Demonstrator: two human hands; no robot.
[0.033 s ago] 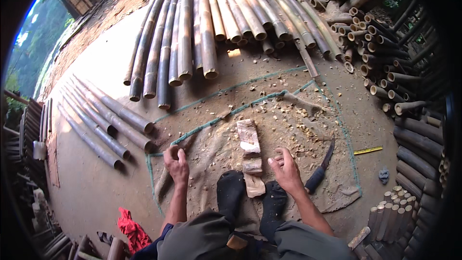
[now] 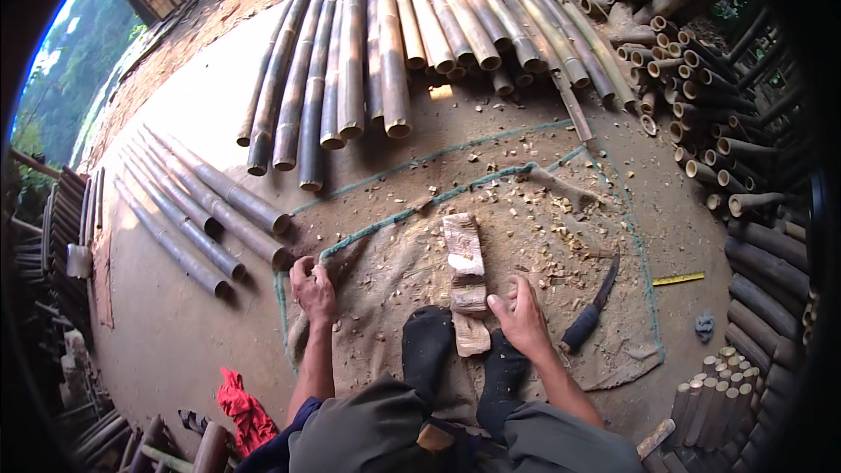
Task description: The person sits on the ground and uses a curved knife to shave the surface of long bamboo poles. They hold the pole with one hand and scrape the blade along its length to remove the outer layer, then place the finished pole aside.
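My left hand (image 2: 314, 291) is low over the left edge of a brown sack mat (image 2: 385, 278), beside its green border. Its fingers are loosely curled, and no object shows in them. On the right, my right hand (image 2: 523, 315) hovers over the mat with thumb and fingers apart, holding nothing. Between the hands, a rough, notched wood block (image 2: 464, 250) lies lengthwise, its near end between my dark-socked feet (image 2: 427, 346). To the right of my right hand, a knife (image 2: 591, 308) with a curved blade and dark wrapped handle rests on the mat.
Long bamboo poles (image 2: 350, 79) lie fanned out ahead, with several more poles (image 2: 232, 197) at the left. Cut bamboo tubes (image 2: 727, 144) are stacked at the right. Wood chips (image 2: 561, 223) litter the mat. A yellow measuring strip (image 2: 679, 279) and red cloth (image 2: 243, 412) lie on the floor.
The whole view has shifted slightly. My left hand has moved a little to the left, toward the pole ends; my right hand has hardly moved. The wood block and knife stay in place.
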